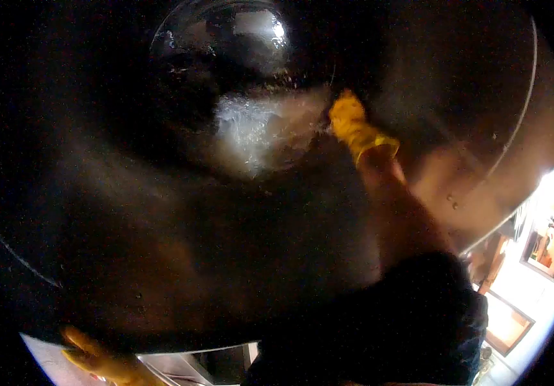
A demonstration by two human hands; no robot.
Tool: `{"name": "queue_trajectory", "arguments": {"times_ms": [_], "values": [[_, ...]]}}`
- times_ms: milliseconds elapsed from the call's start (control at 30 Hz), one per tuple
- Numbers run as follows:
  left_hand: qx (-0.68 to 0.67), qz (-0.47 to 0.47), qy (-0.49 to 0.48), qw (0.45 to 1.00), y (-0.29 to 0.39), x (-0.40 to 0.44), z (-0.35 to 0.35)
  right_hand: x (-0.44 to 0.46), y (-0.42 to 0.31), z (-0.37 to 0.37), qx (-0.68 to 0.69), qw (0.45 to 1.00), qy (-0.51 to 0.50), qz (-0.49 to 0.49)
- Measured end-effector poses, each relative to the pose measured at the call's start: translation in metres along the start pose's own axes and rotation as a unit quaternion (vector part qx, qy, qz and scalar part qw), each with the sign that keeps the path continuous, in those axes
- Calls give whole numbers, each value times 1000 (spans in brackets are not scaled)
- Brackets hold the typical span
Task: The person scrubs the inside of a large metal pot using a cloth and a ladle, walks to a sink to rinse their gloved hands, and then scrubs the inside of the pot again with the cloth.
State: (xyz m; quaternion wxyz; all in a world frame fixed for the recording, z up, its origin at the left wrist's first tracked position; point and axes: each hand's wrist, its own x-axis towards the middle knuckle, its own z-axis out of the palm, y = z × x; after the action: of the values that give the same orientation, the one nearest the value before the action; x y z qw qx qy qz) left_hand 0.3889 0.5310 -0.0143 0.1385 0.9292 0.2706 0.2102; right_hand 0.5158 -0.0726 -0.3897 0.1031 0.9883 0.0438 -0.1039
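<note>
A large, dark, rounded metal vessel point(225, 231) fills most of the head view. Inside it, my right hand point(351, 119) wears a yellow rubber glove and presses near the wet, shiny patch at the bottom. Its fingers are bunched together; motion and shadow hide whatever they hold. Down at the lower left, my left hand point(93, 357), also in a yellow glove, lies at the vessel's near rim with its visible fingers stretched out and apart. Whether it bears on the rim is unclear.
A round, glossy hollow point(225, 38) reflects light at the top. A curved seam point(528, 96) runs along the right wall. Beyond the rim, framed pictures point(550, 238) hang on a bright wall at the right. My dark sleeve point(418, 309) covers the lower right.
</note>
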Motion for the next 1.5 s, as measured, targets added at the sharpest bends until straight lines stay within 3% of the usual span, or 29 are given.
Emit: {"name": "queue_trajectory", "arguments": {"times_ms": [67,100,233,300,433,467,533,567,667,733,800,833,867,900,933,967,1033,1133,1167,1233,1267,1300,1367,1400,1433,1500], "values": [[-88,-42,10,995,25,-5,3,35,54,-49,-101,992,80,4],[-118,-18,-10,993,15,8,36,60,71,-66,-157,980,120,7],[-181,46,-53,981,27,14,54,53,65,-119,-50,992,-87,81],[-195,45,-64,978,30,17,56,14,35,-41,5,988,15,151],[-210,60,-44,975,-1,46,64,-85,-147,50,308,947,85,3],[-315,-54,-54,946,10,51,62,-93,-219,56,325,939,113,15],[-274,21,-48,960,-34,80,62,-64,-320,-117,512,858,-41,16],[-256,62,-43,964,-18,36,65,-71,-332,-69,449,892,-32,41],[-286,117,-59,949,-23,35,75,-49,-423,-118,631,771,73,54],[-343,114,-82,929,-21,34,74,-89,-402,-133,623,781,28,26],[-248,103,-64,961,7,37,63,-138,-367,-109,590,807,16,-25],[-229,83,-57,968,17,37,65,-157,-321,-112,514,854,-80,5],[-290,95,-48,951,11,40,70,-177,-271,-92,423,905,-23,-19],[-248,124,-35,960,14,42,69,-189,-214,-85,341,939,-12,-30],[-222,139,-27,965,14,42,64,-180,-170,-173,234,961,-146,-6],[-194,158,-20,968,15,42,59,-182,-120,-133,144,984,-107,-14],[-262,181,-11,948,10,45,75,-154,-67,-177,-57,975,-206,57],[-237,202,7,950,9,51,78,-134,-28,-277,-157,975,-128,94],[-233,207,4,950,9,51,80,-140,-20,-294,-262,958,-77,87],[-236,198,16,951,15,45,76,-149,45,-264,-117,984,110,79],[-231,203,10,952,14,47,75,-170,25,-273,-96,984,28,147],[-228,206,6,952,12,49,76,-192,6,-259,-150,978,6,143],[-304,214,1,928,5,57,92,-246,-53,-245,-134,979,-49,146],[-340,216,0,915,6,57,93,-260,-81,-229,-32,983,-87,159],[-316,227,8,921,5,57,93,-272,-109,-216,61,982,-160,84],[-265,250,25,931,15,55,83,-291,-192,-208,247,960,-124,49]]}}
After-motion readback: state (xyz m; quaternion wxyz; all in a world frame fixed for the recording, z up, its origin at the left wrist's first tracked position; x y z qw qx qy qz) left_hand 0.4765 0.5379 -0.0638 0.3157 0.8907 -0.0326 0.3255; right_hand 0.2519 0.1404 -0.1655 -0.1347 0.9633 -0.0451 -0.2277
